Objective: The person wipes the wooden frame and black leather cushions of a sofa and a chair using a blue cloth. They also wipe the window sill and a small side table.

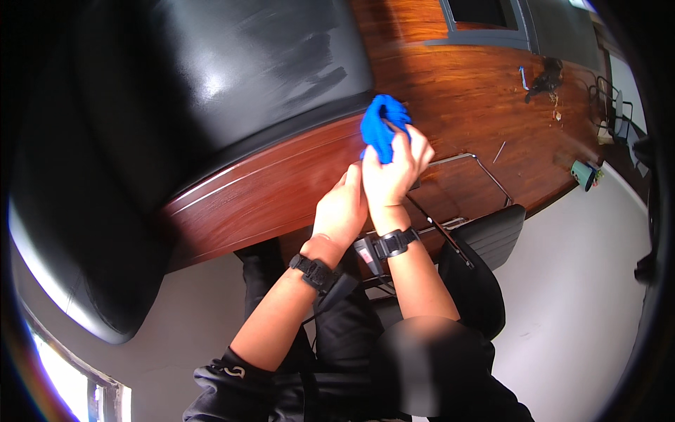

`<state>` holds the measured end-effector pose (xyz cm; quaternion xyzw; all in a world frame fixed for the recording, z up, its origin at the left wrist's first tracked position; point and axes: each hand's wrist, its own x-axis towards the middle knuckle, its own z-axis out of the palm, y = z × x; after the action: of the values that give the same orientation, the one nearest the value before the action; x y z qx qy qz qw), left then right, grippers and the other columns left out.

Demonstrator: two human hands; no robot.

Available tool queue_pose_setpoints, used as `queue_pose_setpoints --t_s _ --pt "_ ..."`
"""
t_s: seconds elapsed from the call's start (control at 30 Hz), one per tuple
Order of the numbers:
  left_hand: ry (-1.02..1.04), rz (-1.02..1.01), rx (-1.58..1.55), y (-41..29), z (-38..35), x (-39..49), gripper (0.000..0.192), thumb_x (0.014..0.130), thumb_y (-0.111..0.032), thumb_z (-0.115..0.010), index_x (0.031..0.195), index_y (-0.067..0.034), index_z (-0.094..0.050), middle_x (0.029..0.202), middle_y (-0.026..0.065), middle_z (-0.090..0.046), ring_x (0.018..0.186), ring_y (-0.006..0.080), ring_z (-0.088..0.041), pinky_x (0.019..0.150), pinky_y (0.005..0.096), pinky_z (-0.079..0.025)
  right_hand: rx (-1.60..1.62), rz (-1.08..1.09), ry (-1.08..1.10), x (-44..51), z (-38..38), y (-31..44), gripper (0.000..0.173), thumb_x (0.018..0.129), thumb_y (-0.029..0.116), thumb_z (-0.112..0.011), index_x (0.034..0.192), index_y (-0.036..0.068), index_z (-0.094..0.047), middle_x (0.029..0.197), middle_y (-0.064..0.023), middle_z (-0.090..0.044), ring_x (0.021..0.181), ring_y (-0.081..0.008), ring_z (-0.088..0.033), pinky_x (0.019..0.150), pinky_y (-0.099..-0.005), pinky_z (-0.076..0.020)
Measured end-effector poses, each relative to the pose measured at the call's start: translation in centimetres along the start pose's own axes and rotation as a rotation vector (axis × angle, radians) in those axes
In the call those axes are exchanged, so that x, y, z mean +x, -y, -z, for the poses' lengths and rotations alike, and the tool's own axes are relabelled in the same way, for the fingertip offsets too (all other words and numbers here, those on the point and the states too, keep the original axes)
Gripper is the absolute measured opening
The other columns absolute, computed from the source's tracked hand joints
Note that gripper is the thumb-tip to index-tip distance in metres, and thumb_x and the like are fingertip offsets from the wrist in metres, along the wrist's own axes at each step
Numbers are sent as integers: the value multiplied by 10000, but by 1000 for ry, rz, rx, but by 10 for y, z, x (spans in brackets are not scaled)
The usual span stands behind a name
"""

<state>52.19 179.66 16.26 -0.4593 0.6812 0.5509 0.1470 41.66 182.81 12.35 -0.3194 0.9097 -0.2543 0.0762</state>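
Observation:
My right hand (393, 174) grips a bunched blue cloth (387, 126) at the end of a reddish wooden armrest (258, 195). The cloth lies against the armrest's end, just past the corner of a black leather seat cushion (248, 58). Dull, streaked marks show on that cushion. Just left of the right hand, my left hand (340, 211) lies on the armrest close to its end. Its fingers point away from me and partly curl, and their grip is hidden. Each wrist wears a black strap with a small device.
A black chair (485, 237) with a metal frame stands close at my right. Debris (546, 79) and a thin white stick (499, 152) lie on the wooden floor (464, 116). A green container (582, 175) lies tipped at the far right. A grey frame (485, 38) is beyond.

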Motion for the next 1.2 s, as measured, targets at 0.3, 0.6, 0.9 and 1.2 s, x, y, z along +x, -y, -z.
queue_pose_setpoints --t_s 0.3,0.6,0.9,1.2 --pt "-278 331 55 135 65 -108 620 964 -259 -620 1505 -45 -407 910 242 -723 812 446 -702 716 505 -562 194 271 373 -102 -57 149 538 620 180 -849 1143 202 -724 1284 -61 -517 1222 -366 -442 1002 -539 -392" --pt "-845 395 44 284 143 -241 467 988 -161 -638 1368 33 -446 1318 274 -551 1207 384 -565 1027 453 -463 352 248 737 -277 -111 308 673 719 244 -818 1343 128 -595 1418 -148 -394 1301 -399 -377 1085 -553 -337" --pt "-761 290 47 291 134 -224 556 939 -210 -699 1388 23 -468 1285 270 -582 1176 424 -580 1005 452 -466 443 397 632 -275 -113 277 477 835 129 -709 1307 103 -639 1393 -155 -447 1252 -389 -430 1037 -514 -407" --pt "-476 417 -1612 230 46 -134 384 1082 -440 -434 1216 -114 -588 1142 36 -619 1063 152 -563 963 333 -480 426 199 450 -182 -57 153 532 771 227 -773 1288 174 -663 1393 -125 -479 1241 -399 -441 1007 -559 -397"
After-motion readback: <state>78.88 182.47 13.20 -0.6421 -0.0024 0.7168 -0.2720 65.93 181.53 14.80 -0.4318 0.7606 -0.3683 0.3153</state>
